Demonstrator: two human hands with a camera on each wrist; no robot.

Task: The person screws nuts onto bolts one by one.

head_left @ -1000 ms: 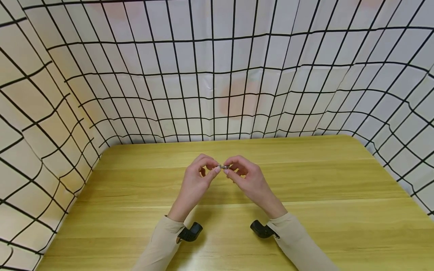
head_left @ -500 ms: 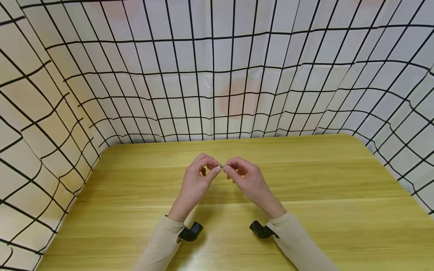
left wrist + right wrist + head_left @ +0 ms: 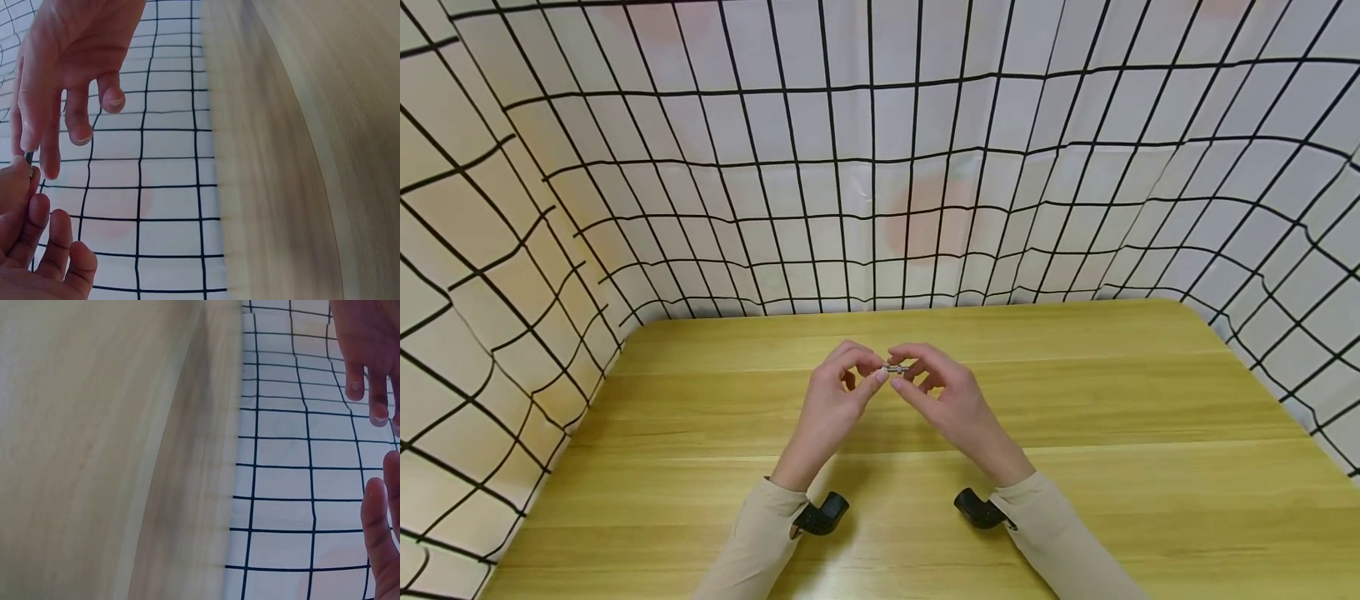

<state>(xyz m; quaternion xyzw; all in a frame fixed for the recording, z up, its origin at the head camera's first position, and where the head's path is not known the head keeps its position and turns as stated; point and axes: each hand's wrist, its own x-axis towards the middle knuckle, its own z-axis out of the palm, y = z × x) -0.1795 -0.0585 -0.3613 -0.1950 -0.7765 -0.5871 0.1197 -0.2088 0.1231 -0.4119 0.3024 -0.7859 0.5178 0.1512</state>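
A small silver bolt point(image 3: 894, 369) with a thicker nut-like collar lies level between the two hands, above the table. My left hand point(image 3: 837, 393) pinches one end between thumb and index finger. Around the other end hovers my right hand point(image 3: 953, 398), its thumb below and index finger above, with a gap to the bolt. In the left wrist view, the left hand point(image 3: 37, 244) is at lower left and the right hand point(image 3: 75, 56) comes from above; only a sliver of bolt point(image 3: 30, 158) shows. The right wrist view cuts off both hands at its right edge, without the bolt.
Both hands are over a wooden table point(image 3: 1075, 500). A white curtain point(image 3: 842, 183) with a black grid pattern surrounds its back and sides. Black wrist cameras point(image 3: 823, 514) are worn at both beige sleeves point(image 3: 760, 533).
Half a second ago my right thumb and index finger pinched the bolt's right end; now they are spread apart and more of the bolt shows. My left hand stays in place.
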